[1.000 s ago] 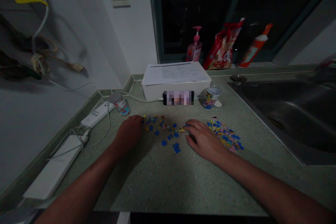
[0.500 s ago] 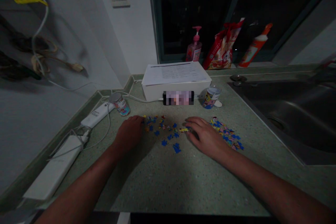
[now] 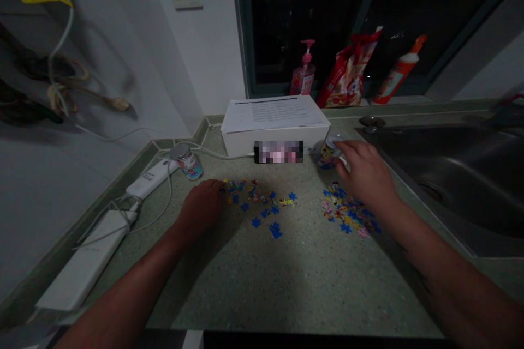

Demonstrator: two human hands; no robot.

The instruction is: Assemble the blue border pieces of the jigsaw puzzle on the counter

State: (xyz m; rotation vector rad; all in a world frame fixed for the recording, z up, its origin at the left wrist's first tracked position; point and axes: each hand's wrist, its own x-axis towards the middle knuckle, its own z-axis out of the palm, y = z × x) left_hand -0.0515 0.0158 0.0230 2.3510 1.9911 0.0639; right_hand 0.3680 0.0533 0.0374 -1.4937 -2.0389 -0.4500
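My left hand rests on the counter with its fingers drawn together at the left end of a loose spread of small jigsaw pieces. Whatever its fingertips may hold is too small to make out. My right hand is raised beside a colourful printed can, its thumb and fingers apart. The fingertips overlap the can's right side, and I cannot tell whether they touch it. Below that hand lies a denser pile of jigsaw pieces, blue, yellow and pink, partly covered by the wrist.
A jar with a metal lid stands at the left, by white power strips and cables. A phone with a blurred screen leans against a white box. The sink is at the right; bottles and a red bag line the sill.
My right hand has moved up and right, from the middle jigsaw pieces to the can, uncovering more of the right pile. My left hand has stayed in place.
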